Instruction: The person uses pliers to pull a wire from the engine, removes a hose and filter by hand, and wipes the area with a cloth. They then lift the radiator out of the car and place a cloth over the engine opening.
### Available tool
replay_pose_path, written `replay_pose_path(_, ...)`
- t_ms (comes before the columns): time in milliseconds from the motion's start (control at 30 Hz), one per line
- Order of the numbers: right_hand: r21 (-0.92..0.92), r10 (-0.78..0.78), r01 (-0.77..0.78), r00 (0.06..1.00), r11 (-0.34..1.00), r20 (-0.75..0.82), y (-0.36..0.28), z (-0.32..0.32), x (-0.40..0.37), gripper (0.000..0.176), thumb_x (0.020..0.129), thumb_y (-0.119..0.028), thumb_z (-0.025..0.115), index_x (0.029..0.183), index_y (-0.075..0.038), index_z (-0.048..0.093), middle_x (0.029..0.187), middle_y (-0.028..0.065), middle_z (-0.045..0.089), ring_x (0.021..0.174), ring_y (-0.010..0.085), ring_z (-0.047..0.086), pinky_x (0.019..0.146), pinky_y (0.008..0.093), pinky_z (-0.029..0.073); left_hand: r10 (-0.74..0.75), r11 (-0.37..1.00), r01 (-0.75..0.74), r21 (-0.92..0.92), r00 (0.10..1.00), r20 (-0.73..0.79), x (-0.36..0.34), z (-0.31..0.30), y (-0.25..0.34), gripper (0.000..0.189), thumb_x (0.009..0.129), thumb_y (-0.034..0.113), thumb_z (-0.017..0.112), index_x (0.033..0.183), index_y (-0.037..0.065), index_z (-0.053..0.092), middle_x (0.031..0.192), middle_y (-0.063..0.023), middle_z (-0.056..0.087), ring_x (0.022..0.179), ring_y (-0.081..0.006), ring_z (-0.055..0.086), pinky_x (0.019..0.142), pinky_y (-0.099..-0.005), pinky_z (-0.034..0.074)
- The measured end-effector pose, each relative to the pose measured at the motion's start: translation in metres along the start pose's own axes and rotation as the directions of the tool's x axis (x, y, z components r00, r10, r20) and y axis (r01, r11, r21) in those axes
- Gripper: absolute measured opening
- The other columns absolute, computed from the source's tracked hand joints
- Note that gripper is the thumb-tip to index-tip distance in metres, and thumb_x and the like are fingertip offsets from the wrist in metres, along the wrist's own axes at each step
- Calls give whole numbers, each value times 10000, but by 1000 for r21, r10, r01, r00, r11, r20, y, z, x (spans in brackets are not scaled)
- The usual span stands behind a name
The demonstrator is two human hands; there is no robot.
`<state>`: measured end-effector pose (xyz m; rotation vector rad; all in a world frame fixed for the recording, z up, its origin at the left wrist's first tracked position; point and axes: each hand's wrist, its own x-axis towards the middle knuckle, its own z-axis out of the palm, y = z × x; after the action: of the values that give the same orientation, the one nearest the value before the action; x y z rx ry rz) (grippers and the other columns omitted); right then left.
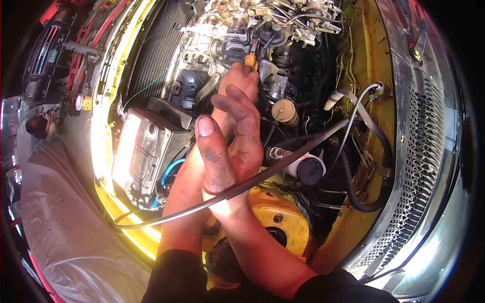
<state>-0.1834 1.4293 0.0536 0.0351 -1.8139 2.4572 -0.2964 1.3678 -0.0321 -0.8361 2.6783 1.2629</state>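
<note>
Head view showed the left hand [238,82] clamped round an orange-handled tool [251,61], its long axis pointing forward into the engine [230,20], beyond the loosely curled, apparently empty right hand [246,146].

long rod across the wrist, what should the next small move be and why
Perhaps ease the right hand back out from behind the long rod: in this view the rod crosses in front of its wrist, and the hand looks empty, while the left hand alone grips the orange-handled tool.
</note>
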Motion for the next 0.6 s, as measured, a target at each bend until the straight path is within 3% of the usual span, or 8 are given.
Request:
replay_pose_path(67,7,1,-1,1000,1000,-2,1,1,0,401,875,-213,668,1180,39,599,1350,209,500,1315,286,437,1131,412,280,-52,998,52,-42,999,-1,3,0,2,473,899,308,591,1230,-29,579,1142,-238,670,1074,-379,648,823,-429,543)
replay_pose_path(167,31,1,-1,1000,1000,-2,2,2,-1,404,873,-209,669,1181,42,597,1352,206,495,1314,279,436,1132,403,280,36,999,-36,-5,999,-24,9,0,-8,444,900,292,596,1208,-27,583,1088,-227,681,980,-335,686,733,-417,569)
replay_pose_path(367,129,34,-36,999,991,21,5,2,-3,369,892,-150,653,1196,44,578,1395,180,447,1352,257,390,1149,399,262,-20,979,24,-200,1000,25,10,14,-22,401,914,235,594,1208,-36,567,957,-165,665,758,-216,676,639,-350,575)
replay_pose_path(400,160,25,-27,1000,987,19,9,4,-4,357,898,-134,645,1199,44,574,1402,174,438,1361,253,379,1153,401,257,-29,890,79,-449,993,117,8,17,-24,402,917,231,588,1212,-41,563,960,-161,665,756,-221,673,637,-350,577)
replay_pose_path(467,209,8,-11,1000,978,16,12,6,-5,338,908,-106,632,1203,45,567,1410,163,428,1374,246,361,1160,405,249,26,531,230,-815,957,287,1,23,-26,405,922,225,576,1219,-50,555,965,-154,664,751,-230,668,634,-350,581)
replay_pose_path(567,232,1,-6,1000,973,23,14,6,-4,328,913,-90,625,1204,47,562,1411,157,426,1378,242,355,1162,407,248,-49,647,163,-745,984,173,-6,27,-16,382,929,217,561,1193,-59,561,1004,-168,660,813,-247,676,638,-355,590)
replay_pose_path(600,224,10,-15,1000,975,25,13,6,-4,335,911,-97,629,1206,48,562,1408,158,428,1371,242,364,1159,406,254,-36,786,103,-610,992,122,-5,24,-16,382,924,221,565,1181,-61,564,1036,-174,662,852,-264,679,680,-371,588)
